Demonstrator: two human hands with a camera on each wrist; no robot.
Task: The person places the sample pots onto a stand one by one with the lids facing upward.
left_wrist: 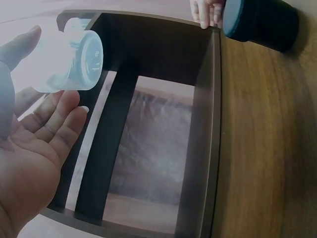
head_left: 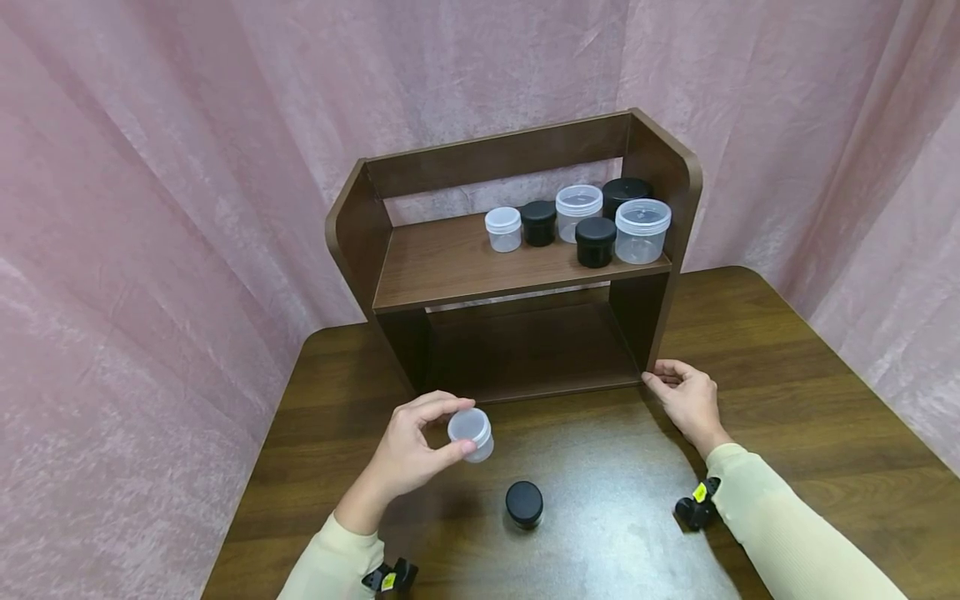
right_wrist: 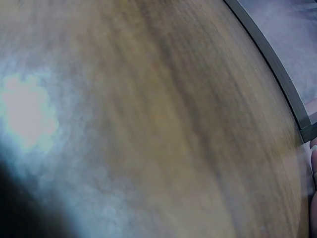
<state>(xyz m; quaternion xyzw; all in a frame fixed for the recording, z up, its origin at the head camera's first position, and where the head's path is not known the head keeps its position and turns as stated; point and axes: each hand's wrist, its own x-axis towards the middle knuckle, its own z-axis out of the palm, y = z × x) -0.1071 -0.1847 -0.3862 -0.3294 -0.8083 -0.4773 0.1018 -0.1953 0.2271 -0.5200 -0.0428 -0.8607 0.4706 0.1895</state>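
My left hand [head_left: 411, 440] pinches a small clear plastic jar [head_left: 480, 448] with a translucent white lid between thumb and fingers, in front of the shelf. The left wrist view shows the same jar [left_wrist: 69, 59] on its side relative to that camera. My right hand [head_left: 686, 400] grips the lower right front corner of the brown two-tier wooden shelf [head_left: 457, 292], thumb at the front edge and fingers along the side panel. Only a sliver of its fingers [right_wrist: 314, 163] shows in the right wrist view. Below the left hand, a small black-lidded jar [head_left: 524, 503] stands on the table.
On the upper board, toward the right, stand a small clear jar [head_left: 503, 231], two small black jars [head_left: 538, 223] [head_left: 596, 242], two larger clear jars [head_left: 576, 215] [head_left: 642, 232] and a larger black jar [head_left: 626, 192]. Pink curtains [head_left: 187, 167] surround the wooden table [head_left: 757, 358].
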